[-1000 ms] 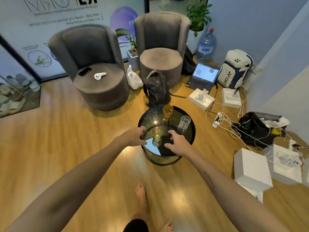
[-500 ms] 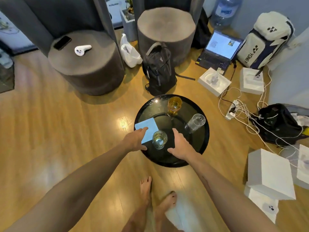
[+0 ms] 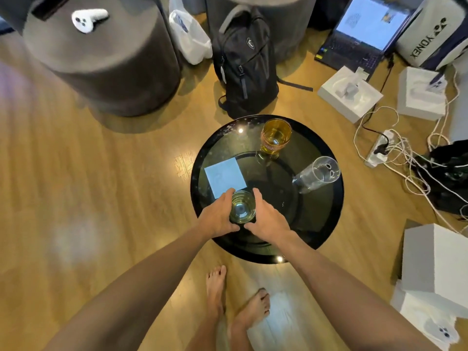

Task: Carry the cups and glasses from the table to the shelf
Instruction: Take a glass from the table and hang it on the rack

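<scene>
Round black glass bench: carries three drinking vessels and a pale blue rectangle, possibly a reflection.

Small clear tumbler: near edge of the bench, upright, standing on the glass. Left hand and right hand cup it from either side, fingers curved round its wall, thumbs meeting at the near side; each grip is closed on the tumbler.

Amber stemmed glass: far side of the bench, upright, a red band of print on its bowl, unreadable.

Tall clear glass: right side of the bench, well apart from the hands.

Floor items: black backpack with a small shield emblem, lettering too small to read; white sports bag marked "YONEX"; open laptop, screen text illegible; white boxes; power strip with tangled cables.

Grey stool: bears a white controller.
</scene>
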